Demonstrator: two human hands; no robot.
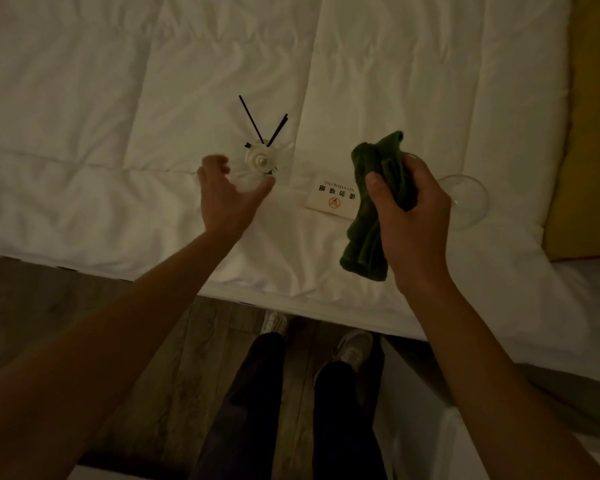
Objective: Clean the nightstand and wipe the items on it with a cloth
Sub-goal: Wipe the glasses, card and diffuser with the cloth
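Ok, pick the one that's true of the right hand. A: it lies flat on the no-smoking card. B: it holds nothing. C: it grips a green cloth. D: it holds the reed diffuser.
C: the right hand has its fingers and thumb curled round the folded green cloth, held above the white bedding.

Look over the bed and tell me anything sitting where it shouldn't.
Nightstand-type items lie on the white duvet: a reed diffuser by the left hand, a no-smoking card, and a clear glass behind the right hand, which grips the green cloth. No spill shows.
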